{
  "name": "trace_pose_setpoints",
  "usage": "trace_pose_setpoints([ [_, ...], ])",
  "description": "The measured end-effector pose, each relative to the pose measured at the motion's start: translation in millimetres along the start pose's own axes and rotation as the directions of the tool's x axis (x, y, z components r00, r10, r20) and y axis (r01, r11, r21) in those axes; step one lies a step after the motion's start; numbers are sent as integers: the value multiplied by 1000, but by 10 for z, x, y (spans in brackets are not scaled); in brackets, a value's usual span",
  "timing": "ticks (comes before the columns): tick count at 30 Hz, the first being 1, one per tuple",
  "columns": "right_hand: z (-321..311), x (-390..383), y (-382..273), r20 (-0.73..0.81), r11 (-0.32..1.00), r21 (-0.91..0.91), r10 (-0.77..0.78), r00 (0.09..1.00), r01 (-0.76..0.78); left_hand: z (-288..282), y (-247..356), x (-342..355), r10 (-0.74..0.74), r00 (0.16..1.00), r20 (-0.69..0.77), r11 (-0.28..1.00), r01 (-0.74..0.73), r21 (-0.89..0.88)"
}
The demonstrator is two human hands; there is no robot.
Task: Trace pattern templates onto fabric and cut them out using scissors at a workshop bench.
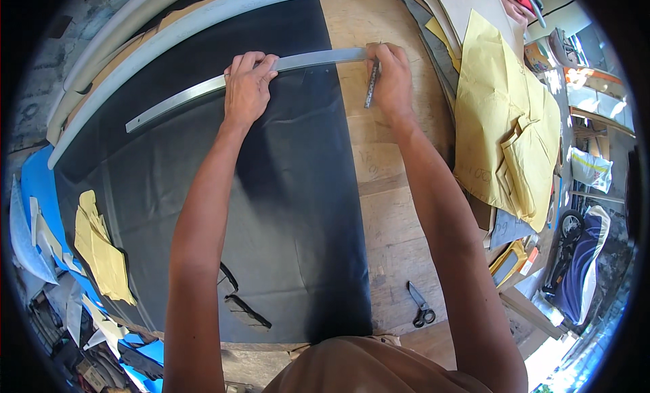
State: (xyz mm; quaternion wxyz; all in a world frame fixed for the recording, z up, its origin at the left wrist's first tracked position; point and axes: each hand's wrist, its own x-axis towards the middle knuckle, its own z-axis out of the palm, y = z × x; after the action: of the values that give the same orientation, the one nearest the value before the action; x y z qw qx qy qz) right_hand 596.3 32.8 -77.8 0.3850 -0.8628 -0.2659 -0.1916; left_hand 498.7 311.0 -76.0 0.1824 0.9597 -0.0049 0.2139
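A left hand (pixel 248 87) presses flat, fingers together, on a long metal ruler (pixel 237 78) laid across black sheet material (pixel 284 210) on a wooden bench (pixel 393 210), while the right hand (pixel 391 81), fingers clamped on a slim pen-like tool (pixel 371 88), works at the ruler's end; scissors (pixel 421 305) lie nearby

Left hand (pixel 248 87) flat, right hand (pixel 391 81) gripping.

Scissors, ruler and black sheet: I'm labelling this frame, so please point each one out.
scissors (pixel 421 308), head view, on the pivot above the handles
ruler (pixel 183 98), head view, on its bare left stretch
black sheet (pixel 298 210), head view, on its middle
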Motion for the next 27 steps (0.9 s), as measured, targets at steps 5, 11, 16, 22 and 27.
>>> trace_pose_setpoints([
  [5, -8, 14, -9, -8, 1000, 13, 9, 1000, -9, -5, -3, 13, -3, 1000, 0, 1000, 3, -31],
  [11, -98, 13, -225, 38, 992, 98, 79, 996, -83, -1, -26, -13, 2, 1000, 8, 1000, -2, -12],
  [16, 82, 126, -599, 195, 846, 413, 279, 940, -336, -9, -57, 20, 4, 1000, 8, 1000, -4, -19],
  [22, 262, 170, -729, 272, 878, 335, 259, 927, -343, 4, -29, 3, 15, 1000, -4, 1000, -15, 9],
  [27, 280, 180, -749, 254, 908, 278, 246, 935, -314, -12, -12, 9, 5, 1000, 8, 1000, -5, 1],
])
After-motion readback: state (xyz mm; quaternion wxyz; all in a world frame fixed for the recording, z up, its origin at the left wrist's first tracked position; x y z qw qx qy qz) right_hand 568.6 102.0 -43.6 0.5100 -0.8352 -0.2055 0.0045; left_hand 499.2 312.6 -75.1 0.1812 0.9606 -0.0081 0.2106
